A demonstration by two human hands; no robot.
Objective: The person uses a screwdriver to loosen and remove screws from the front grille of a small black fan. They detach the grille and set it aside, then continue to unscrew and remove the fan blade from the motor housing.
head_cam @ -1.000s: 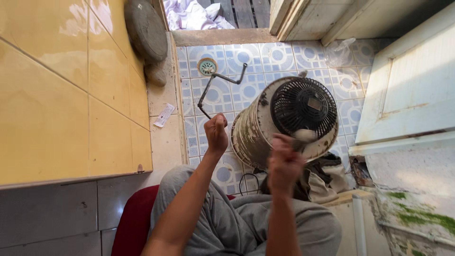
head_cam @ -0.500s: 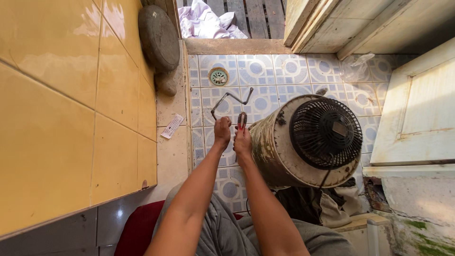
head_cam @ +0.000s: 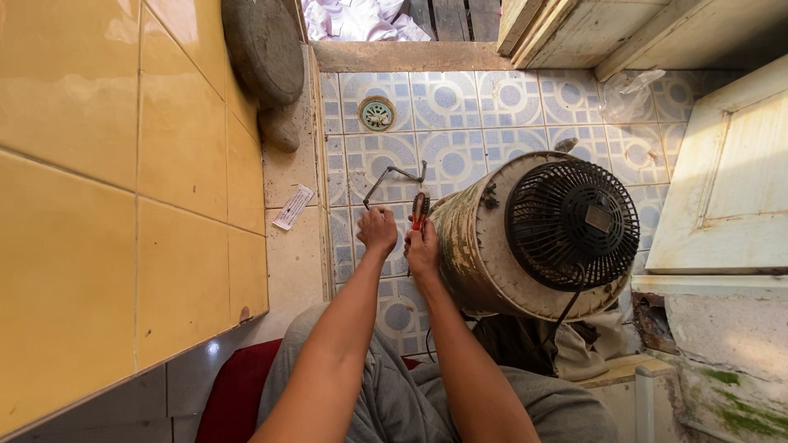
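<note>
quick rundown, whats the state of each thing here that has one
left hand: closed on the bent metal rod
right hand: gripping red-handled pliers
drum fan: lying on its side, grille up, rusty
floor drain: covered

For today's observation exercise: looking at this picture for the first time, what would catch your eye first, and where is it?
First, the big dirty drum with its black fan grille, lying on its side right of centre on the patterned floor. Beside it, the left hand holds a bent metal rod and the right hand a red-handled tool. Glossy yellow tiles fill the left.
</note>
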